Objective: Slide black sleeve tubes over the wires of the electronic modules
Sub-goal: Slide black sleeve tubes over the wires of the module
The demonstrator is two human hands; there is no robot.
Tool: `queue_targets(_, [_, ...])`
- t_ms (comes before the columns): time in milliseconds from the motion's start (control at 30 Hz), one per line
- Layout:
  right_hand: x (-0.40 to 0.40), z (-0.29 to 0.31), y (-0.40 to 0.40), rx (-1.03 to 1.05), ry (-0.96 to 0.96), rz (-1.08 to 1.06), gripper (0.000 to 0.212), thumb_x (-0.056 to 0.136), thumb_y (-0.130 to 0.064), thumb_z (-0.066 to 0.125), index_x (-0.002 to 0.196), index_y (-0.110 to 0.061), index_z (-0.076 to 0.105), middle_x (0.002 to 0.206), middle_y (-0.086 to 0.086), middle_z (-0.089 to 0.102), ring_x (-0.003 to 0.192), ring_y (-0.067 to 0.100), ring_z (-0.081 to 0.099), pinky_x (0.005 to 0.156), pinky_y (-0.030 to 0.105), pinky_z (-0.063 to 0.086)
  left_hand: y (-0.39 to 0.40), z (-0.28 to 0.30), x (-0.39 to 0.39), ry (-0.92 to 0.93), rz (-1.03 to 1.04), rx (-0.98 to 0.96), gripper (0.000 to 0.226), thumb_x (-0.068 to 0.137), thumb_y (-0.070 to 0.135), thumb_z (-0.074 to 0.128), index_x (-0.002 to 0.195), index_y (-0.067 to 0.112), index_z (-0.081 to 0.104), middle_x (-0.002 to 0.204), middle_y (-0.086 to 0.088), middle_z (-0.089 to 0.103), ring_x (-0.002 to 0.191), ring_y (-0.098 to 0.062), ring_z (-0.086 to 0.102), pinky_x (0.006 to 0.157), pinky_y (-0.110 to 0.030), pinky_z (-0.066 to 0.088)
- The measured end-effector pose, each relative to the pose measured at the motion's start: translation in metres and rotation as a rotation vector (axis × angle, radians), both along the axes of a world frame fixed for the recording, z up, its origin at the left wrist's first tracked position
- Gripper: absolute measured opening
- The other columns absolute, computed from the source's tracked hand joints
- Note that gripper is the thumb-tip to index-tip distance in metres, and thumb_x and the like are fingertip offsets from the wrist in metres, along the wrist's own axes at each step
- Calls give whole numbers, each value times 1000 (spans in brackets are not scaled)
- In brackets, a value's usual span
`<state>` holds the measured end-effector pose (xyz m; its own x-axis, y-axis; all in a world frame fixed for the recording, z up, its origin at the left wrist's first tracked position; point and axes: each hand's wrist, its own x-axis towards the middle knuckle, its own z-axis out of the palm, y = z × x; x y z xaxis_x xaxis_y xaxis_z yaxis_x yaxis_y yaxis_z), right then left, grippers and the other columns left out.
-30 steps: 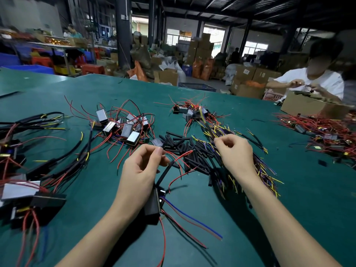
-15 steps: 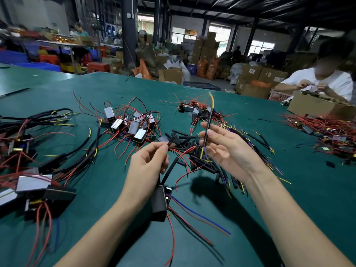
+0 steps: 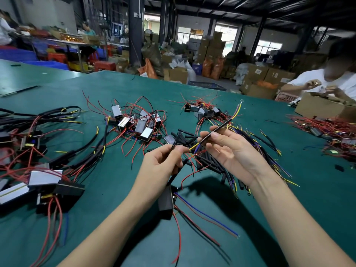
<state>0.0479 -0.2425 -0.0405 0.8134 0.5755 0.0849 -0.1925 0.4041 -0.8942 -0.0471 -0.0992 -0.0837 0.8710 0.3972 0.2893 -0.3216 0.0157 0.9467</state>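
The left hand (image 3: 163,166) pinches a black sleeved lead between thumb and forefinger, and from that lead the electronic module (image 3: 166,201), a small black box, hangs just under the wrist, touching or nearly touching the green table (image 3: 115,218). Red, blue and brown wires trail from the module toward the near right. The right hand (image 3: 233,151), just right of the left hand, grips a thin black sleeve tube (image 3: 217,130) between thumb and fingertips; the tube slants up and away to the right, with yellow wire showing at both ends and a small ring terminal at the far tip. The yellow and blue wire ends at the tube's lower end sit almost against the left thumb.

Directly behind both hands lies a heap of loose sleeve tubes (image 3: 204,162), partly hidden by the fingers. Left of that heap is a cluster of silver-faced modules (image 3: 138,124) tangled in red wire; beyond the heap, a smaller module pile (image 3: 202,110). Far left of the heap lie sleeved assemblies (image 3: 38,170). Far right of it a seated person (image 3: 327,81) works over a cardboard box (image 3: 323,107).
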Motion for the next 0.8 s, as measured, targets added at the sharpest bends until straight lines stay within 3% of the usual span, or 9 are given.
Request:
queue_targets(233, [0,-2,1,-3,7,-7,14,82,-2,57,92,-9,51,87,16,73,79,20,71,63,19,55,-1,5,-3,8,-9,48,14,91,14,59,80,10,66,53,9,49,50,-5,38,49,-14,30])
queue_targets(400, [0,-3,-2,-7,-55,4,21,77,-4,60,95,-8,49,92,19,72,82,21,71,64,20,55,0,4,-4,-4,-21,65,31,93,21,56,81,-7,61,62,-7,43,58,-17,31,50,-21,26])
queue_targets(567, [-1,-3,-3,-38,-129,54,21,77,-4,60,94,-9,50,97,21,72,84,24,71,67,24,56,0,3,-1,-16,-20,0,17,91,12,57,75,12,61,53,9,48,49,-5,36,47,-13,29])
queue_targets(800, [-1,-4,-5,-38,-157,78,20,78,0,58,95,-7,49,100,22,71,84,25,71,70,26,57,1,-2,-1,-19,5,-8,15,91,16,59,76,15,61,54,9,50,51,-5,39,48,-13,32])
